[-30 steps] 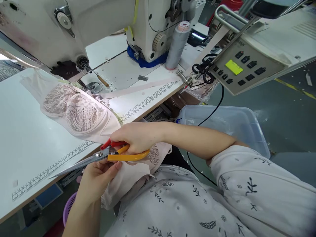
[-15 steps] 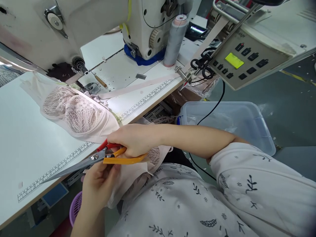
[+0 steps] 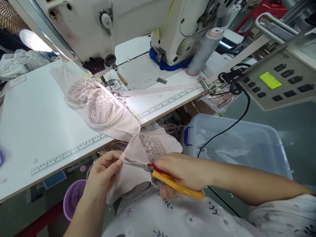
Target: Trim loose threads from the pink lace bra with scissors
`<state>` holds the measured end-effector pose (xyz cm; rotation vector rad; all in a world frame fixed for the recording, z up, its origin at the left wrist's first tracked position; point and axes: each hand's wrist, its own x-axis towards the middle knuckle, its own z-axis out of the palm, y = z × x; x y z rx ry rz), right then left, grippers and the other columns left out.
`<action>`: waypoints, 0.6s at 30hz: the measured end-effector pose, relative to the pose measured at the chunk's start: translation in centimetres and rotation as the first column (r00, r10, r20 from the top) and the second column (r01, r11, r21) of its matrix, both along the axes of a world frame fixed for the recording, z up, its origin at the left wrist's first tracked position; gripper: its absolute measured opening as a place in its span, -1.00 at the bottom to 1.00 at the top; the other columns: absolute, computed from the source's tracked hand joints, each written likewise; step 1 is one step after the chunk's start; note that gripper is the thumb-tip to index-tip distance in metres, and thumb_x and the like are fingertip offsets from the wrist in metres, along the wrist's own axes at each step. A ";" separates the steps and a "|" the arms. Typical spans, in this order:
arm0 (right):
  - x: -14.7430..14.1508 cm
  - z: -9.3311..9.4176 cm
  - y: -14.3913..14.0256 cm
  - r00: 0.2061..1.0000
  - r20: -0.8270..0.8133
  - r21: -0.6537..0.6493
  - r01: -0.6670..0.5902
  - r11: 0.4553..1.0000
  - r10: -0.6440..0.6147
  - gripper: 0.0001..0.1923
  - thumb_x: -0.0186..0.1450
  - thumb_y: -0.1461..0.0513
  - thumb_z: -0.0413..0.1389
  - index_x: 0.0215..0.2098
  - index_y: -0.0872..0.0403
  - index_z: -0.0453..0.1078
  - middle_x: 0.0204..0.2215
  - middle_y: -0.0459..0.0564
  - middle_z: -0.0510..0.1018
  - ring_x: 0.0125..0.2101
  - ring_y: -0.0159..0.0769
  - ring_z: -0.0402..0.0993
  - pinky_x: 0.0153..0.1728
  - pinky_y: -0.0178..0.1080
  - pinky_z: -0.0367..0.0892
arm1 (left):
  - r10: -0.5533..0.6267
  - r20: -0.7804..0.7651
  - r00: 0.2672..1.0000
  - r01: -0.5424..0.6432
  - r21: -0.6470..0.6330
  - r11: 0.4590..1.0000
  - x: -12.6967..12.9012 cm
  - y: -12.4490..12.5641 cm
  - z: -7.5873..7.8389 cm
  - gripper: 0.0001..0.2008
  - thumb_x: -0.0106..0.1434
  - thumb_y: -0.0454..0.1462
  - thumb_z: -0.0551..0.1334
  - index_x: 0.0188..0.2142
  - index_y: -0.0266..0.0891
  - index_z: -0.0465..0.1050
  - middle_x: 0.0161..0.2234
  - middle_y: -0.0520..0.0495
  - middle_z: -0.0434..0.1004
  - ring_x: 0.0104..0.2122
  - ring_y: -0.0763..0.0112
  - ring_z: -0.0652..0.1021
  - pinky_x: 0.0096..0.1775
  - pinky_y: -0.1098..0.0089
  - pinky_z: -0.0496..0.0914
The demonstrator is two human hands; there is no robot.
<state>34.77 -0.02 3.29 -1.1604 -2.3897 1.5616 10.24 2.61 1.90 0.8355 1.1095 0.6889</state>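
My right hand (image 3: 184,174) grips yellow-and-red handled scissors (image 3: 170,182) just below the table's front edge, blades pointing left. The blades meet a pale pink fabric strip (image 3: 132,149) that hangs off a pink lace bra (image 3: 98,105) lying on the white sewing table (image 3: 37,125). My left hand (image 3: 105,171) pinches that strip and the fabric beside the blade tips. More pink lace fabric (image 3: 153,143) bunches in my lap, under both hands.
A white sewing machine (image 3: 128,23) stands over the table, with a grey thread cone (image 3: 203,51) beside it. A control panel (image 3: 278,82) with a lit green screen juts out at right. A clear plastic bin (image 3: 237,141) sits below, a purple basket (image 3: 74,197) lower left.
My right hand drew the scissors back rightward and down off the table edge; their blades now close on the pink strip. My left hand shifted to pinch the strip. The view swung left.
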 end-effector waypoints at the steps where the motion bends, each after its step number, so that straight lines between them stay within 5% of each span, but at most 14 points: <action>1: -0.1 -0.3 -0.3 0.998 0.071 -0.007 0.000 1.000 0.001 -0.57 0.19 -0.10 0.01 -0.51 0.07 0.11 -0.57 -0.11 0.29 -0.60 -0.42 0.08 -0.60 -0.34 0.01 | 0.000 -0.011 1.000 0.000 0.000 1.000 0.0 0.0 0.0 -0.84 0.01 -0.20 0.39 -0.47 -0.23 0.50 -0.49 0.00 0.49 -0.50 0.49 0.44 -0.45 0.54 0.33; 5: -0.5 -1.2 -0.8 0.987 0.159 -0.004 0.019 1.000 -0.018 -0.57 0.21 -0.12 -0.03 -0.46 0.09 0.19 -0.53 -0.06 0.34 -0.59 -0.40 0.12 -0.58 -0.34 0.02 | 0.014 -0.052 0.999 -0.014 0.008 1.000 -0.1 -0.3 0.3 -0.84 0.02 -0.20 0.39 -0.47 -0.24 0.52 -0.43 -0.04 0.52 -0.43 0.41 0.48 -0.42 0.49 0.35; 18: -1.9 -1.5 -0.7 0.993 0.085 0.000 0.089 0.996 -0.088 -0.56 0.19 -0.12 0.01 -0.49 0.08 0.19 -0.56 -0.08 0.34 -0.61 -0.41 0.13 -0.59 -0.34 0.05 | 0.089 -0.074 0.993 -0.088 0.024 0.996 0.5 -0.5 0.5 -0.82 -0.05 -0.21 0.41 -0.49 -0.27 0.52 -0.51 -0.05 0.52 -0.49 0.39 0.48 -0.46 0.46 0.35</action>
